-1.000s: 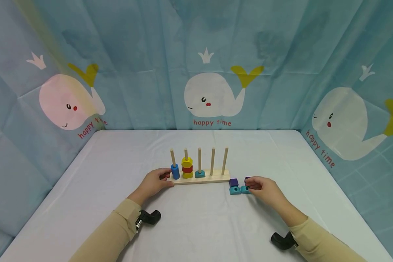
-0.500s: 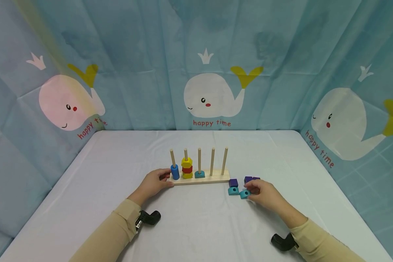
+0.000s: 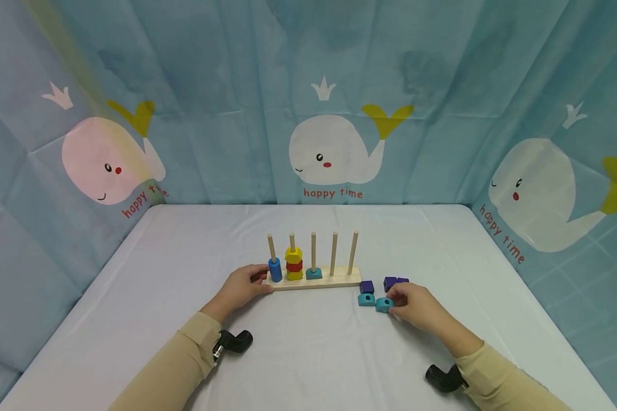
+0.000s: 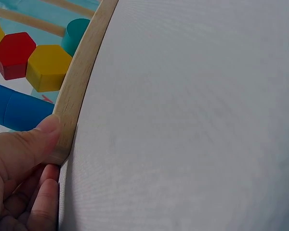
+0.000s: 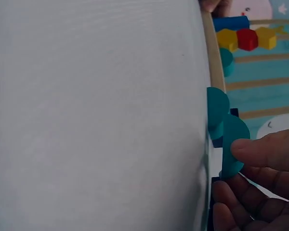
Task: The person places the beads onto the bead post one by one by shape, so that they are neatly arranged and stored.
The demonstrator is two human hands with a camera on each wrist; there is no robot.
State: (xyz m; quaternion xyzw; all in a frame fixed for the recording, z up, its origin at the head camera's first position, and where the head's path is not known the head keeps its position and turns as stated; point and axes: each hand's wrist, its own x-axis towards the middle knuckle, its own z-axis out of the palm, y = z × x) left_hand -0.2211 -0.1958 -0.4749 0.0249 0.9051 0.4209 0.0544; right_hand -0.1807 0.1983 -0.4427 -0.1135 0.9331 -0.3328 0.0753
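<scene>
My left hand (image 3: pixel 240 288) grips the left end of a wooden peg board (image 3: pixel 341 279), thumb on its front edge in the left wrist view. On the board's pegs sit blue cylinders (image 3: pixel 275 270), a stack of yellow and red hexagonal blocks (image 4: pixel 15 55), and one teal half-round block (image 3: pixel 313 274). The two rightmost pegs are bare. To the right of the board, my right hand (image 3: pixel 417 306) pinches a second teal half-round block (image 5: pixel 235 144) between thumb and fingers. Another teal half-round block (image 3: pixel 367 299) lies just left of it.
One purple block (image 3: pixel 367 286) lies against the board's right end. Two more purple blocks (image 3: pixel 390 283) lie behind my right hand, partly hidden. A white cloth (image 3: pixel 308 354) covers the table, and a blue whale-print curtain (image 3: pixel 226 154) hangs behind it.
My right hand has taken hold of the teal half-round block and shifted it slightly toward me. Purple blocks behind the hand now show more. The left hand and board have stayed in place.
</scene>
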